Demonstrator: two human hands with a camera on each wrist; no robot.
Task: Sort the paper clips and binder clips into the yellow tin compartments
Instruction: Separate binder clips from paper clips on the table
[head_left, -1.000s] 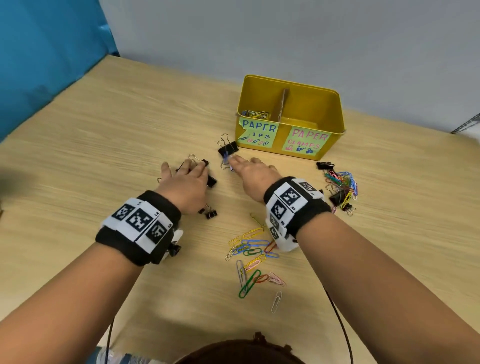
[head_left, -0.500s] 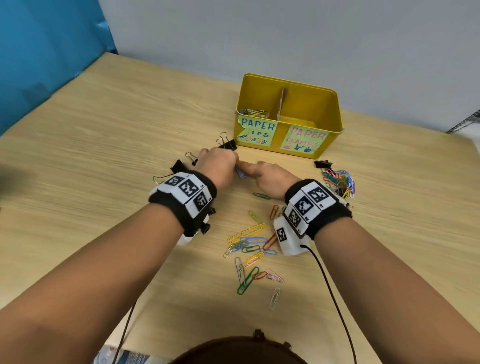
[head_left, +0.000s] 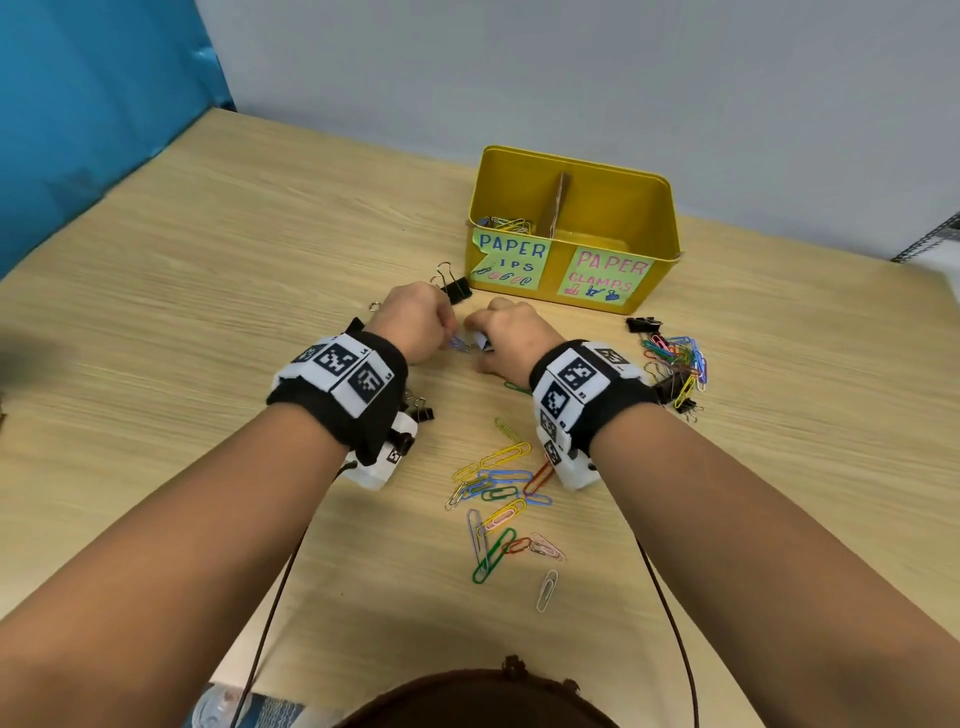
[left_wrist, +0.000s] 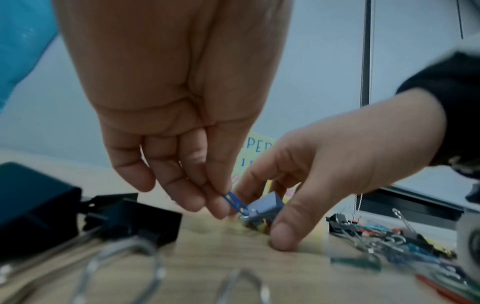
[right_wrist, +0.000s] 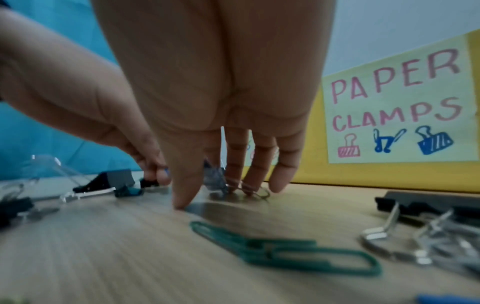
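From the head view, both hands meet on the table (head_left: 208, 291) just in front of the yellow tin (head_left: 660, 218). The left hand (head_left: 415, 325) and right hand (head_left: 511, 338) are curled over a blue paper clip (head_left: 458, 343) and a small blue binder clip (head_left: 480, 340) between them. A black binder clip (head_left: 457, 288) lies just beyond the left hand. The tin's left compartment, labelled for paper clips, holds some clips (head_left: 506, 224). Loose coloured paper clips (head_left: 501, 493) lie between the forearms, and a mixed pile (head_left: 675, 364) sits to the right of the right wrist.

In the left wrist view, the left hand's fingers (left_wrist: 205, 197) pinch the blue paper clip (left_wrist: 235, 202), which is hooked on the binder clip (left_wrist: 265, 205). The right hand (left_wrist: 337, 164) grips that binder clip, thumb tip down on the table.

In the right wrist view, the right hand (right_wrist: 215, 82) has its fingers (right_wrist: 283, 179) curled downward round the binder clip, which is mostly hidden. A green paper clip (right_wrist: 285, 251) lies near the thumb
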